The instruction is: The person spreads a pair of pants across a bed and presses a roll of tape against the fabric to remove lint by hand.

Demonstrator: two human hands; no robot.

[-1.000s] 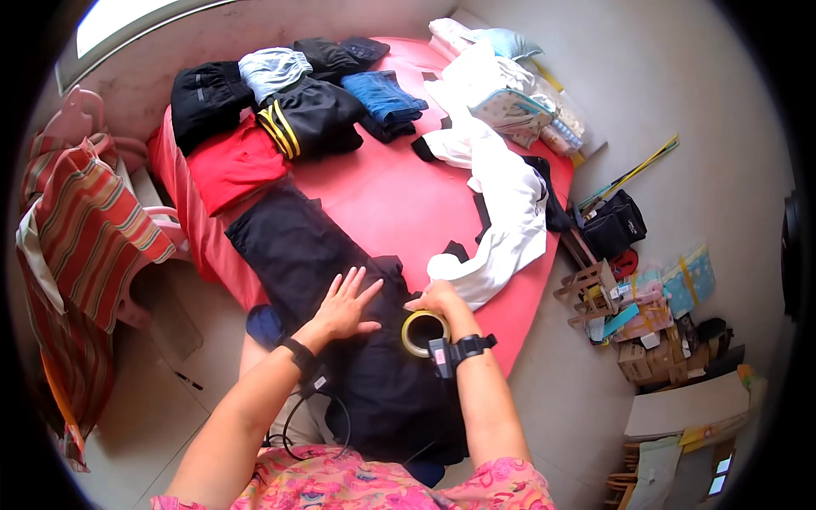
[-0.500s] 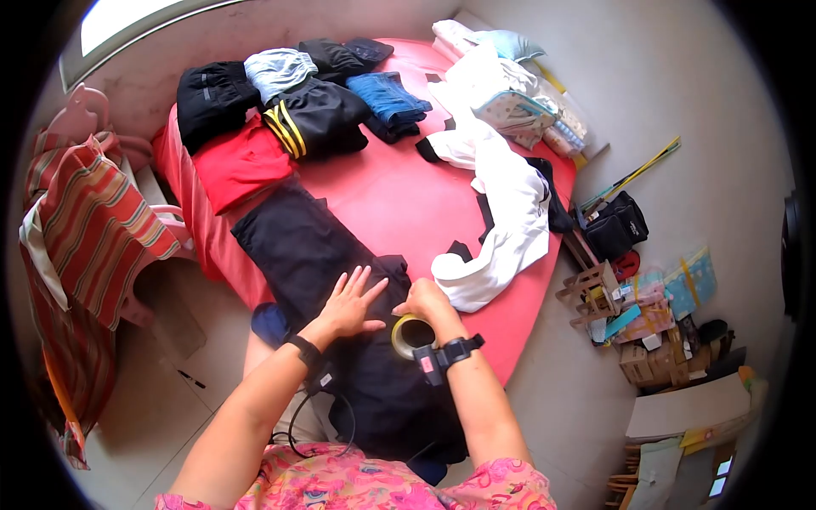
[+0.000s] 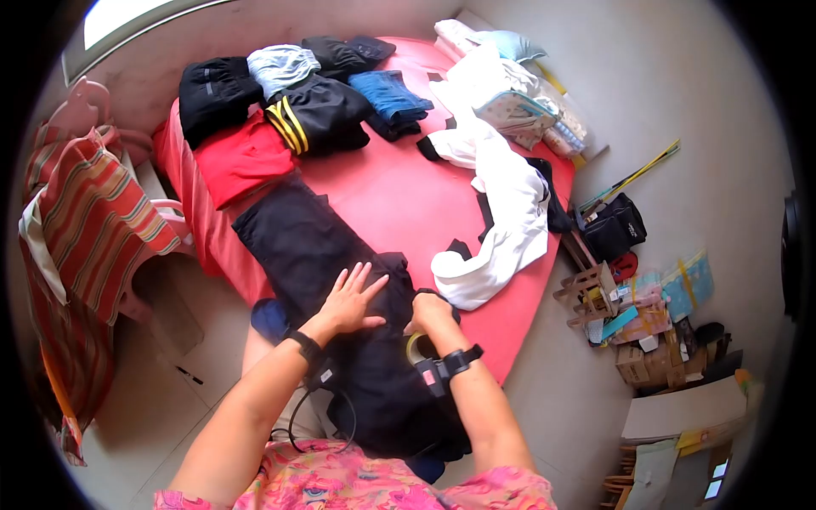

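A long pair of black trousers [image 3: 293,238] lies across the near edge of the bed and over my lap. My left hand [image 3: 350,302] rests flat on it with fingers spread, holding nothing. To its right, my right hand [image 3: 432,314] is closed, its fingers curled into the dark cloth by the garment's right edge. A yellow ring [image 3: 414,347], looking like a roll of tape, sits on the cloth below my right hand. The wrist and its strapped device partly cover the ring.
The bed has a pink sheet [image 3: 378,195]. Folded clothes sit at the back left: red cloth [image 3: 242,161], black yellow-striped trousers [image 3: 327,115] and jeans [image 3: 389,98]. A white garment [image 3: 501,229] lies on the right. A chair with striped cloth [image 3: 98,221] stands left; boxes [image 3: 650,361] are on the floor right.
My right hand has shifted slightly right and its fingers have closed into the black cloth. The yellow ring is now more covered. My left hand stays flat in place.
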